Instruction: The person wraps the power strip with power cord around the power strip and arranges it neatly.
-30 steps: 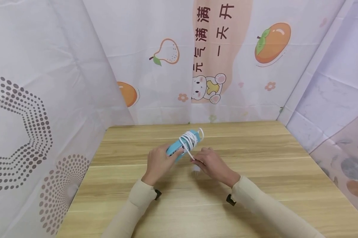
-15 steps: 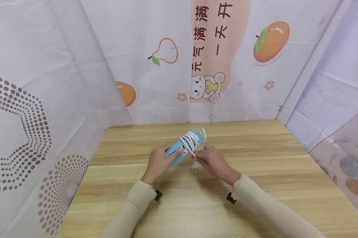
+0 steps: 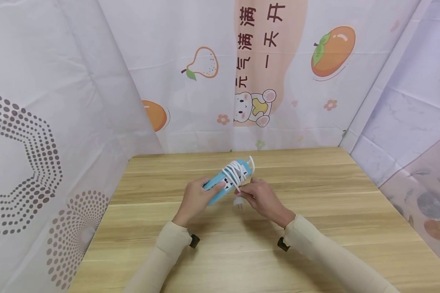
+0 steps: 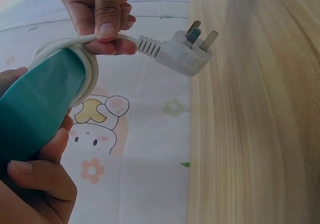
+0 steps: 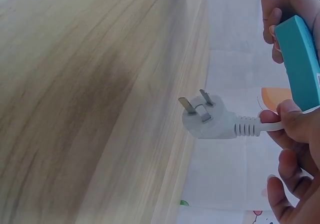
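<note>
A blue power strip point(image 3: 215, 180) is held above the table, tilted with its far end up and to the right. My left hand point(image 3: 195, 200) grips its near end, thumb across the socket face. White cord point(image 3: 234, 172) is wound several times round the strip's far half, and a small loop stands out at the tip. Just to the right, my right hand point(image 3: 262, 200) pinches the cord close behind its white plug point(image 4: 185, 54). Metal prongs on the plug point(image 5: 211, 118) point away from the strip, and it hangs free of the wooden surface. The strip's underside point(image 4: 45, 97) faces the left wrist view.
Beneath both hands lies a wood-grain table point(image 3: 220, 260). A printed curtain point(image 3: 190, 138) hangs along its back edge, with further curtains at the left point(image 3: 77, 162) and right point(image 3: 406, 122). Each wrist wears a small dark device.
The strip has rolled a little, so more of its white socket face shows. My right hand has shifted slightly up, and the plug now sits slightly higher.
</note>
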A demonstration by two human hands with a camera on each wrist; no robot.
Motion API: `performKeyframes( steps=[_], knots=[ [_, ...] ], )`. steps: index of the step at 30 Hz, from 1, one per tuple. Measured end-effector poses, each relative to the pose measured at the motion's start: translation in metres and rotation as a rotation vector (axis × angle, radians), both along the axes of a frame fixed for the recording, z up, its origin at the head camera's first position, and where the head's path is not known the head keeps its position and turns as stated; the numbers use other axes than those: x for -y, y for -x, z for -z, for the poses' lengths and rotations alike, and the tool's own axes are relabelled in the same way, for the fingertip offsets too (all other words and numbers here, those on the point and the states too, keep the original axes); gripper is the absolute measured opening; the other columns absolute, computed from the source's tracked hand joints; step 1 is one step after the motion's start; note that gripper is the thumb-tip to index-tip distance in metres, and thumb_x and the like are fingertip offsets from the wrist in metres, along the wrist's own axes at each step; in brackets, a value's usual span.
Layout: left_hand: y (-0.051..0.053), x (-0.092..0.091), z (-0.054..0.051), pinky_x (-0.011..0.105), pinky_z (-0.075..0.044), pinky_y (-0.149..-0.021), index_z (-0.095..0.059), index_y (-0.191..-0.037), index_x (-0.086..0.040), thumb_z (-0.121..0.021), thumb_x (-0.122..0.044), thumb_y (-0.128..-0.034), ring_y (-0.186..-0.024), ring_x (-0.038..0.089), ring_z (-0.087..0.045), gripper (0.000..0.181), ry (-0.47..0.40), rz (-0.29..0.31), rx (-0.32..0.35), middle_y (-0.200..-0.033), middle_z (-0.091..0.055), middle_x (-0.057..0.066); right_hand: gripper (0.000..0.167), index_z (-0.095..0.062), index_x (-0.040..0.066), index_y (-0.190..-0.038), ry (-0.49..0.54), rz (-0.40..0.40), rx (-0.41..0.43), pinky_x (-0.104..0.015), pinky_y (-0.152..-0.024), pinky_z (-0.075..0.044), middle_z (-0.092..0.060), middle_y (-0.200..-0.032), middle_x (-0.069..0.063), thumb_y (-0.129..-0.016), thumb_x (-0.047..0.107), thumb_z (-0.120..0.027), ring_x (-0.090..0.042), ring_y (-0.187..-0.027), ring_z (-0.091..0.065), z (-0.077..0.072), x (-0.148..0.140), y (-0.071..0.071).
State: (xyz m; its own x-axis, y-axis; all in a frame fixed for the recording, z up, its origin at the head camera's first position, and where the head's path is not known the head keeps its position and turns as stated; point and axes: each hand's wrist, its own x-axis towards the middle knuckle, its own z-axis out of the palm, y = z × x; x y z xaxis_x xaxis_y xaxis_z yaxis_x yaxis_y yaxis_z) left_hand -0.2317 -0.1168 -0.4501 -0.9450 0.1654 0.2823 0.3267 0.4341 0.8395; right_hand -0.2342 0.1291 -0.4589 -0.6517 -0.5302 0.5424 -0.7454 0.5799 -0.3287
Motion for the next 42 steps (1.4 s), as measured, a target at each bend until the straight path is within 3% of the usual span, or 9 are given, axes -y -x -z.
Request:
performKeyframes(
  steps=[4,10,17,20,26,32,36,40,42],
  knots=[
    [-0.001,0.000,0.000,0.036,-0.047,-0.058,-0.073,-0.088,-0.015,-0.070,-0.062,-0.0906,-0.063,0.018,-0.056,0.046,-0.018,0.005,0.015,-0.072,-0.063,-0.002,0.005,-0.080,0.012,-0.094,0.010,0.009,0.011,-0.033,-0.067,-0.047,-0.077,-0.090,0.005,-0.090,0.010,-0.078,-0.010,-0.072,-0.055,0.000,0.001,0.000],
    [-0.004,0.002,-0.006,0.036,-0.051,-0.062,-0.074,-0.093,-0.013,-0.072,-0.056,-0.0921,-0.068,0.020,-0.059,0.044,-0.134,0.052,0.113,-0.081,-0.067,0.003,0.006,-0.081,0.012,-0.095,0.051,-0.008,0.030,-0.034,-0.077,-0.053,-0.076,-0.101,0.002,-0.090,0.010,-0.079,-0.015,-0.091,-0.064,0.003,0.002,-0.001],
    [-0.003,0.002,-0.010,0.034,-0.050,-0.064,-0.072,-0.091,-0.010,-0.074,-0.051,-0.0922,-0.071,0.020,-0.058,0.041,-0.209,0.099,0.185,-0.082,-0.065,0.005,0.006,-0.081,0.013,-0.094,0.084,-0.052,0.020,-0.035,-0.081,-0.055,-0.075,-0.101,0.004,-0.089,0.011,-0.080,-0.015,-0.097,-0.065,-0.001,0.003,-0.003],
    [-0.004,0.003,-0.010,0.034,-0.051,-0.066,-0.074,-0.095,-0.011,-0.075,-0.051,-0.0916,-0.074,0.019,-0.060,0.040,-0.223,0.137,0.212,-0.086,-0.069,0.005,0.007,-0.082,0.010,-0.094,0.107,-0.048,0.020,-0.035,-0.082,-0.056,-0.071,-0.107,-0.001,-0.087,0.009,-0.081,-0.018,-0.100,-0.066,0.000,0.004,-0.004],
    [-0.006,0.004,-0.010,0.034,-0.052,-0.068,-0.075,-0.100,-0.016,-0.073,-0.052,-0.0932,-0.077,0.019,-0.062,0.037,-0.196,0.232,0.219,-0.090,-0.071,0.004,0.013,-0.081,0.004,-0.100,0.264,-0.066,0.221,-0.031,-0.079,-0.058,-0.066,-0.121,-0.009,-0.087,0.003,-0.080,-0.021,-0.103,-0.068,0.006,0.005,-0.009],
    [-0.008,0.006,-0.013,0.038,-0.053,-0.078,-0.076,-0.109,-0.016,-0.071,-0.048,-0.0960,-0.089,0.023,-0.064,0.035,-0.139,0.307,0.217,-0.103,-0.070,0.002,0.041,-0.065,0.008,-0.124,0.457,-0.152,0.459,-0.032,-0.076,-0.059,-0.067,-0.116,-0.007,-0.086,0.001,-0.081,-0.016,-0.095,-0.069,0.004,0.010,-0.010],
    [-0.009,0.006,-0.012,0.038,-0.053,-0.077,-0.075,-0.110,-0.015,-0.069,-0.046,-0.0975,-0.088,0.023,-0.063,0.034,-0.140,0.366,0.248,-0.102,-0.069,0.004,0.056,-0.049,0.004,-0.132,0.517,-0.074,0.538,-0.030,-0.079,-0.056,-0.062,-0.116,-0.010,-0.085,-0.008,-0.079,-0.012,-0.097,-0.063,0.004,0.009,-0.012],
    [-0.009,0.004,-0.009,0.034,-0.053,-0.072,-0.075,-0.107,-0.015,-0.068,-0.046,-0.0977,-0.083,0.020,-0.061,0.033,-0.130,0.422,0.275,-0.094,-0.068,0.005,0.040,-0.052,-0.003,-0.121,0.491,0.006,0.592,-0.027,-0.072,-0.054,-0.064,-0.100,-0.006,-0.087,-0.013,-0.071,-0.008,-0.083,-0.061,0.009,0.003,-0.014],
    [-0.009,0.004,-0.009,0.032,-0.052,-0.070,-0.075,-0.104,-0.017,-0.069,-0.047,-0.0969,-0.081,0.018,-0.061,0.031,-0.105,0.441,0.272,-0.093,-0.068,0.003,0.025,-0.055,-0.006,-0.111,0.479,-0.027,0.602,-0.027,-0.069,-0.053,-0.064,-0.090,-0.003,-0.090,-0.013,-0.066,-0.007,-0.076,-0.060,0.010,0.000,-0.016]
  ],
)
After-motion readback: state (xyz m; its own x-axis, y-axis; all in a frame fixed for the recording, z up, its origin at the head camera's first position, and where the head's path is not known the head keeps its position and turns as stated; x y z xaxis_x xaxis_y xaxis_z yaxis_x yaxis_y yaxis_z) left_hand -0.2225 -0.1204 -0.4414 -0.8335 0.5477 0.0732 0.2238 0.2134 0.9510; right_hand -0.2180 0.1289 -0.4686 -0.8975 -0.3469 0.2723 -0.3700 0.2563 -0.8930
